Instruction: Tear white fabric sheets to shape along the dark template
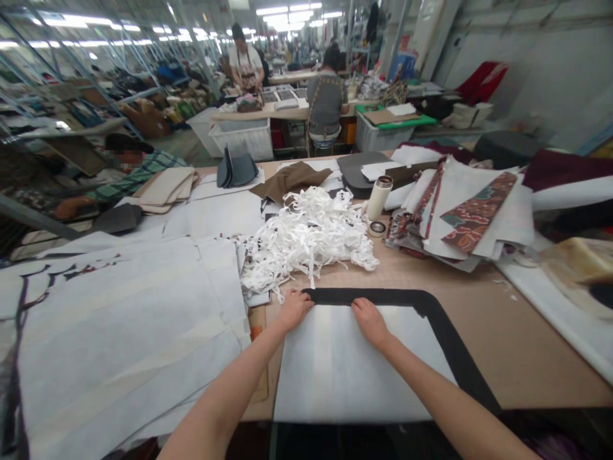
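Observation:
A white sheet [354,377] lies on a larger dark grey panel [443,332] at the table's front edge; the panel shows as a band along the top and right. My left hand [295,308] is at the panel's top left corner, fingers closed on its edge. My right hand [368,319] rests where the white sheet meets the dark band, its fingers bent and together; what is under the fingertips is hidden. Just beyond both hands is a tangled heap of white strips [316,236].
Large stacked white sheets [134,326] cover the left. Beyond the heap stand a cream flask [380,198] and brown cloth [292,182]. Patterned fabric pieces [479,211] are piled at right. A person [138,166] is at far left; two people are at the table behind.

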Action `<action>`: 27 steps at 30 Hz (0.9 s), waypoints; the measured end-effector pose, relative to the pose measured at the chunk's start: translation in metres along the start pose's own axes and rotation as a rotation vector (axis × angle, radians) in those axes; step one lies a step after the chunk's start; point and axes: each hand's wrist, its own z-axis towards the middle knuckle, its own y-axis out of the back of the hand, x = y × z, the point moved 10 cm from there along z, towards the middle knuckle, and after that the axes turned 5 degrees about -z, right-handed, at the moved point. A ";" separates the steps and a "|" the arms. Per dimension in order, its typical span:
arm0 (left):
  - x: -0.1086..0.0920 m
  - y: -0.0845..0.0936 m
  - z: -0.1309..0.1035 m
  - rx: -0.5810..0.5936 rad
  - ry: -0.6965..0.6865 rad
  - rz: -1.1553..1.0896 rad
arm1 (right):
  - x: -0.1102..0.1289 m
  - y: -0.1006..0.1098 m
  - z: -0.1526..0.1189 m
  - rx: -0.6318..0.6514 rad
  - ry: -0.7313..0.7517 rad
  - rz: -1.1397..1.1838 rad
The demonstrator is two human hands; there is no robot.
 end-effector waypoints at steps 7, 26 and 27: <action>-0.007 0.004 -0.012 -0.035 -0.034 0.059 | 0.086 -0.023 0.048 0.023 0.050 0.048; 0.071 -0.025 -0.067 -0.311 0.764 -0.584 | 0.084 -0.055 0.087 0.141 -0.266 0.178; 0.070 -0.024 -0.069 -0.334 0.756 -0.558 | 0.085 -0.055 0.087 0.125 -0.243 0.164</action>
